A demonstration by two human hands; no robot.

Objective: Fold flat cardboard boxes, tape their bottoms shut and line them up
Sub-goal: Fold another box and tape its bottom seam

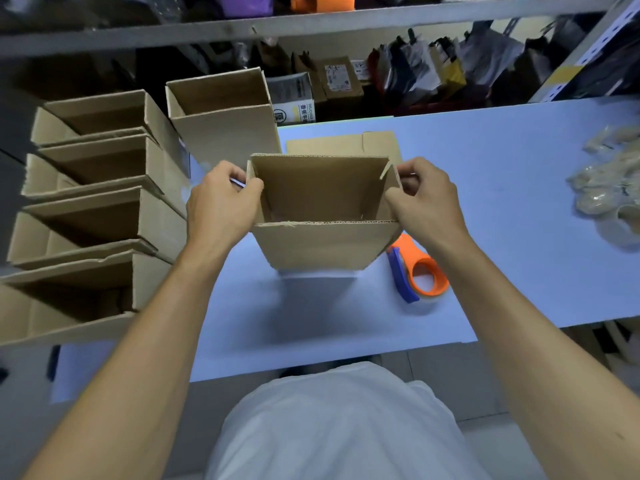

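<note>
An opened brown cardboard box [322, 244] stands upright with its open top facing me, held just above the pale blue table [485, 209]. My left hand [221, 202] pinches its left side flap, and my right hand [426, 199] pinches the right side flap. Behind it lies a stack of flat cardboard [346, 143]. An orange and blue tape dispenser [419, 271] rests on the table just right of the box. Several folded boxes [104, 188] stand in a row at the left, with another one [225, 112] at the back.
Crumpled clear wrapping [609, 188] lies at the table's right edge. A metal shelf [311, 26] with bags and small packages runs behind the table. The table's front edge is close to my body.
</note>
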